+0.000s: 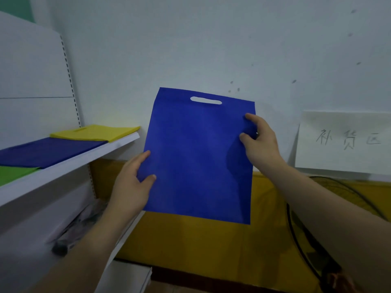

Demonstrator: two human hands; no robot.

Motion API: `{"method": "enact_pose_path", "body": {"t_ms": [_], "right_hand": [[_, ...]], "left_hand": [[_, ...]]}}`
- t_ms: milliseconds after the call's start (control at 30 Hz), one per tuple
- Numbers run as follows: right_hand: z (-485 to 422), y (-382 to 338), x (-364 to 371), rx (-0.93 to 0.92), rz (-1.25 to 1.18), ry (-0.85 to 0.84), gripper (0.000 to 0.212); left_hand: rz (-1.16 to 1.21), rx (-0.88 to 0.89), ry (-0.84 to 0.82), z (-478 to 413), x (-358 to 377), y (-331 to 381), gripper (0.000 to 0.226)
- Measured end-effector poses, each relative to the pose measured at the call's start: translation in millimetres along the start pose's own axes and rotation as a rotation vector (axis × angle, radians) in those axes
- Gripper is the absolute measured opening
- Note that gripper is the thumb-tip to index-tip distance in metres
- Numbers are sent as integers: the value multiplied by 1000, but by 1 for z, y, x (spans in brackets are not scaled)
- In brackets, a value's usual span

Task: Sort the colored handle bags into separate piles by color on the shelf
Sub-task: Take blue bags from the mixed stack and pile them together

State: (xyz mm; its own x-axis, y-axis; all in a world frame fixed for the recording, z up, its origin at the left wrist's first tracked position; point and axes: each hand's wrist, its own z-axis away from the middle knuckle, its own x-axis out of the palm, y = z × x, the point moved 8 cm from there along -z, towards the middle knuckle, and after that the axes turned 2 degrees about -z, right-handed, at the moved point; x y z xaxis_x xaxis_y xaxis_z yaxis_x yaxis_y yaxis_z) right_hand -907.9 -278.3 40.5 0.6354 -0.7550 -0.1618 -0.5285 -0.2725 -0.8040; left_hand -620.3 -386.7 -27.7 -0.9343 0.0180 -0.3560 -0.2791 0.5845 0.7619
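And here's the blue handle bag (198,157), held up flat and facing us in mid-air, out in front of the pale wall (190,49) and just off the right end of the shelf (69,163). It's upright with a slight tilt, and the oval handle cut-out (205,100) sits at the top edge. Nothing supports it but the two hands.

The left hand (133,185) has the bag's left edge, low on that side. The thumb lies across the front face, and the fingers are tucked behind the fabric, out of sight, pinching it. The right hand (261,142) takes the right edge higher up. Two fingers (246,116) curl round onto the front of the bag, gripping, and the fabric creases a little under them. Both forearms come up from the bottom of the view.

Over to the left, on the white shelf, three colours are laid down flat. A yellow bag (95,133) lies at the far end, closest to the held one, its own handle slot just showing. A dark blue pile (48,151) lies next to it, their edges meeting, and a green bag (14,173) sits at the near left edge of the view. The lower shelf holds some dark, blurred clutter (74,229) that I can't make out.

Below the held bag spreads a yellow surface (190,240), with black cables (300,235) looping across its right side. On the wall at right hangs a white paper sign (347,142) with handwritten characters.
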Motion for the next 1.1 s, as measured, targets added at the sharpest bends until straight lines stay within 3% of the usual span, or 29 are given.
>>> {"method": "enact_pose_path", "body": {"t_ms": [300, 667, 933, 1100], "right_hand": [[-76, 30, 54, 13, 10, 32, 43], [-159, 76, 117, -24, -14, -51, 46], [-232, 93, 180, -136, -116, -217, 47], [-257, 99, 233, -178, -217, -335, 47]], "left_hand": [[48, 32, -27, -97, 24, -44, 53], [65, -30, 31, -160, 44, -91, 53], [-146, -8, 210, -201, 42, -98, 54], [-282, -90, 316, -209, 24, -103, 56]]}}
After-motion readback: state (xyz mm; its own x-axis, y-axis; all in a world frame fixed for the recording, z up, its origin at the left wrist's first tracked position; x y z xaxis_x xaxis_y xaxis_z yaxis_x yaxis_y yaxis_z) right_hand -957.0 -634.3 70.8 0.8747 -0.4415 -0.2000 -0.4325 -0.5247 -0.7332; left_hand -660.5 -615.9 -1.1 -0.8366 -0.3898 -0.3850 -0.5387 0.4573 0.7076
